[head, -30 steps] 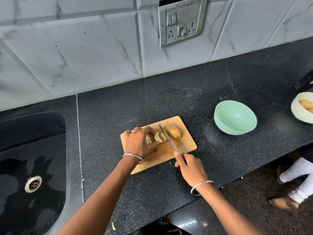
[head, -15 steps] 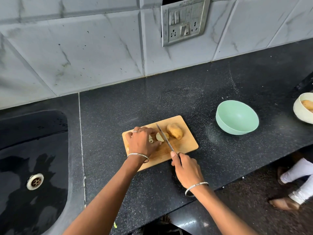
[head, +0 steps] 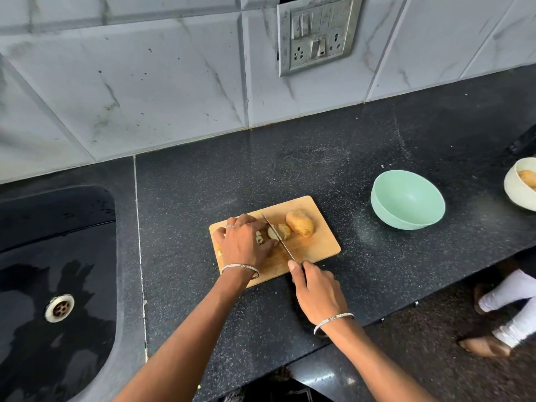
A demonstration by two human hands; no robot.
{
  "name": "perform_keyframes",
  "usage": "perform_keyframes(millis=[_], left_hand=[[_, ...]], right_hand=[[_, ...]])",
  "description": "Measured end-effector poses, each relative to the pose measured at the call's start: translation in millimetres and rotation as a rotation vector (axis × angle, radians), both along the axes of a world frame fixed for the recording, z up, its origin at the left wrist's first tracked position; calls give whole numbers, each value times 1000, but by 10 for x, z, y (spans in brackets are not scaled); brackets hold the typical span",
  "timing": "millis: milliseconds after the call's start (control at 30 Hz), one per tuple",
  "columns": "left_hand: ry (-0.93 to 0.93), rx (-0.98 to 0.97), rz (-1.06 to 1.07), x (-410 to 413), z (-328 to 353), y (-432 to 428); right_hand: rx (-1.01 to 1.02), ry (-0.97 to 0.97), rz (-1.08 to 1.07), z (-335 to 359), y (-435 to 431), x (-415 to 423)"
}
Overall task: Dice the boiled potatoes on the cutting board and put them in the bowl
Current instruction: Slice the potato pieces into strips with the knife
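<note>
While gripping the knife (head: 277,236) by the handle, right hand (head: 317,291) with fingers curled tight round it, blade down on the cut potato (head: 283,231) at the middle of the board (head: 319,248). Left hand (head: 246,245) pressing on the same potato, fingers bent and close together. Just beside, toward the board's back right corner, whole potato (head: 300,223). Well apart, toward the right edge of the counter (head: 203,184), bowl (head: 406,195).

Black speckled stone countertop (head: 290,158) — on it sit a rectangular wooden cutting board (head: 322,245), a mint-green plastic bowl (head: 407,200) and a cream bowl (head: 517,187).
</note>
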State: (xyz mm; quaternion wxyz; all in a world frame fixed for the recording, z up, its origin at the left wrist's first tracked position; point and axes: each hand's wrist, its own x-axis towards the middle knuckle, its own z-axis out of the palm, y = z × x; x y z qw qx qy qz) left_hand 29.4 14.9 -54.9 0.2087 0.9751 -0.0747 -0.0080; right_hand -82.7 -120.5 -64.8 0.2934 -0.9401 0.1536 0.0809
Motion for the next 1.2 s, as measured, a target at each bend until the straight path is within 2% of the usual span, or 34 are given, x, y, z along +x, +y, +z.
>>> perform_keyframes(millis=[367,600,1200], left_hand=[[5,-14,12,5,4,-9],[28,-45,29,45,11,-14],[31,-69,54,42,4,-10]], right_hand=[[-20,8,-8,21,-7,5],[40,74,-16,117,-6,65],[-73,142,-15,197,92,160]])
